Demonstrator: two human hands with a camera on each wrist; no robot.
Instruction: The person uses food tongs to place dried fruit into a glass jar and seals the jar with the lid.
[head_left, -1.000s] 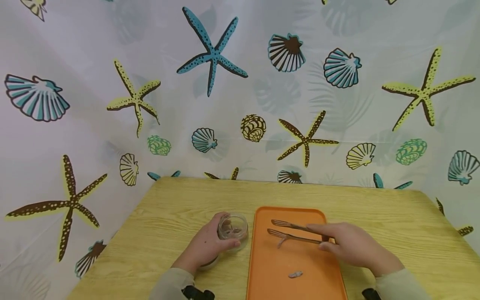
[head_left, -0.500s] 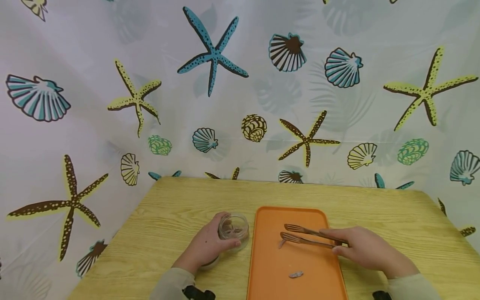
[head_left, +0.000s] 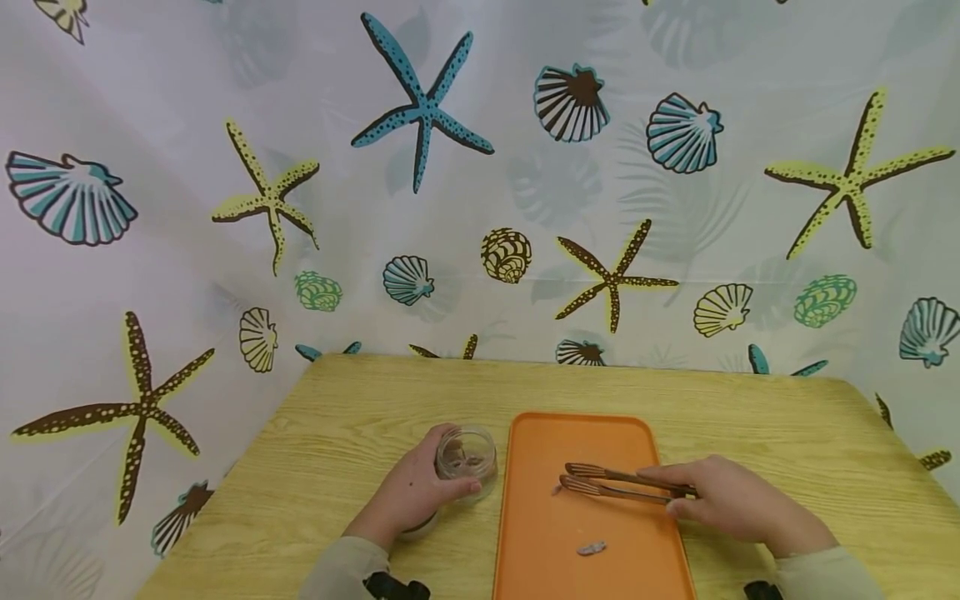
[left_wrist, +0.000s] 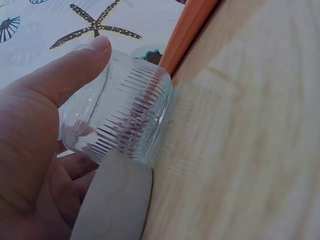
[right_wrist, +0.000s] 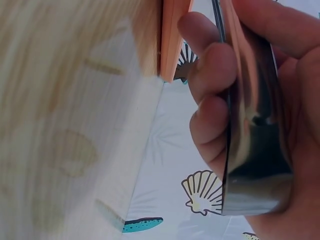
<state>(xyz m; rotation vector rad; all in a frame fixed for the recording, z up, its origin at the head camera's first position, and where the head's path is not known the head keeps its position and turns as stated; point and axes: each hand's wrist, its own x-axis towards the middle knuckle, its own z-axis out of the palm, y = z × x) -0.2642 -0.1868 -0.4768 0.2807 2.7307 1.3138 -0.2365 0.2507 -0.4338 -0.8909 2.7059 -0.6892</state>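
Your left hand (head_left: 420,483) grips a glass jar (left_wrist: 120,100) beside the orange tray (head_left: 637,567), small pieces (head_left: 468,462), perhaps greyish, inside; your right hand (head_left: 738,500) holds metal tongs (head_left: 622,477) over the tray, where two scraps (head_left: 592,548) lie.

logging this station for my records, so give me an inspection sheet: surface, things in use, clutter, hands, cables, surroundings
surface: wood-grain table, carrying an orange tray
things in use: glass jar left of the tray; metal tongs over the tray; small piece by the tong tips, contact unclear; greyish piece nearer the person on the tray
clutter: pale object near the jar, identity unclear
hands: left hand grips the jar; right hand holds the tongs
cables: nothing seen
surroundings: white curtain printed with starfish and shells
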